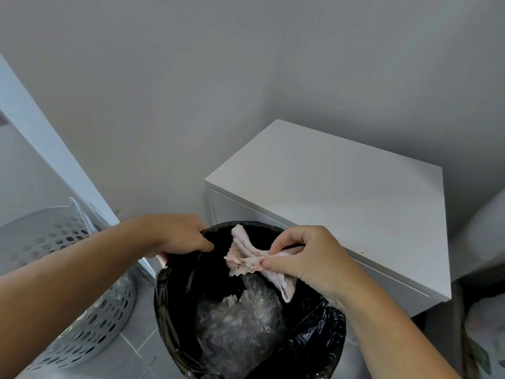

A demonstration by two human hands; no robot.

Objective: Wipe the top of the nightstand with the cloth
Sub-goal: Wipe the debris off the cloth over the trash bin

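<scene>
Plainly the cloth [252, 258], pale pink and bunched, hangs over the open mouth of the bin [246, 310], pinched between thumb and fingers of the right hand [306, 258]. The left hand [177, 236] is clenched on the black liner's rim at about ten o'clock of the bin. The white nightstand [336, 192] stands just beyond, toward one o'clock, its top bare apart from a few dark specks.

If the pinch loosens, the cloth would likely fall among the crumpled clear plastic [237, 321] below and pick up dirt. A tug on the liner could pull it off the rim.

The bin's near edge is cut off by the frame. Whether the cloth is damp cannot be told. A perforated laundry basket [68, 283] at nine o'clock is only partly in view.
</scene>
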